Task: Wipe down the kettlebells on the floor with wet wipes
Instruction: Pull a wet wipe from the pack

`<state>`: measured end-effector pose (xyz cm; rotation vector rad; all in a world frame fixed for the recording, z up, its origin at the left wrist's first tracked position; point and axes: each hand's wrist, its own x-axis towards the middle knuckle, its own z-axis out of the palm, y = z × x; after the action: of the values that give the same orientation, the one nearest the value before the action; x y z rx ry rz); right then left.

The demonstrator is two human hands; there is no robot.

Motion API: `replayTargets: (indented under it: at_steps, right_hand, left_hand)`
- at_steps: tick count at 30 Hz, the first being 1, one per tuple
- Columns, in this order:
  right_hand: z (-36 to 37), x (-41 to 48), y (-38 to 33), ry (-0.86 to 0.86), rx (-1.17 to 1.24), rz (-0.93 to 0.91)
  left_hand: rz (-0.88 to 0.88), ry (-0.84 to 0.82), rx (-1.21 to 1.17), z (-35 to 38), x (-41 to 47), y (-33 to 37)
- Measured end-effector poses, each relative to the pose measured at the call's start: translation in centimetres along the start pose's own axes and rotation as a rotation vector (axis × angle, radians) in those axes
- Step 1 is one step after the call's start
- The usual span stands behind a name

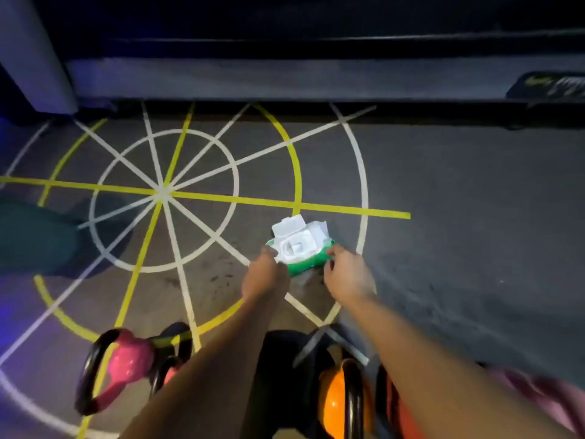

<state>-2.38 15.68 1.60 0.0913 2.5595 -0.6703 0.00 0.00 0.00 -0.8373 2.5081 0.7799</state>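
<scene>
A green pack of wet wipes (308, 264) lies on the dark floor, its white lid (288, 225) flipped up and the white opening showing. My left hand (265, 274) grips the pack's left end, fingers curled on its edge. My right hand (345, 271) holds the pack's right end the same way. Near the bottom edge stand a pink kettlebell (126, 365) with a black handle and an orange kettlebell (335, 403), with another orange one (395, 407) partly hidden behind my right forearm. A further small kettlebell (169, 373) sits beside the pink one.
The floor (459, 232) carries white and yellow circle and spoke lines (163, 193). A grey bench or platform edge (285, 77) runs along the back. A dark green shape (34, 236) lies at the left. Pink fabric (544, 394) shows at the lower right.
</scene>
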Motion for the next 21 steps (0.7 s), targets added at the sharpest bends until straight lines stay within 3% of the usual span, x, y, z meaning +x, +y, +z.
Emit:
replayTargets:
  at_steps: [7,11,16,21]
  right_hand:
    - [5.1,9.3,2.0,0.029,-0.086,-0.107]
    - [4.6,10.8,1.8,-0.051,-0.204,-0.210]
    - [0.4,8.7,0.1,-0.111,-0.206,-0.245]
    - [-6.0,3.3,-1.0,0.010,-0.290,-0.409]
  left_hand:
    - [-0.101,0.003,-0.016,6.6,8.8,0.0]
    - [-0.136,0.013,-0.092,7.1,10.2,-1.2]
    - [-0.103,-0.022,-0.247,4.3,8.9,0.5]
    - [0.004,0.067,-0.298,-2.6,3.9,3.9]
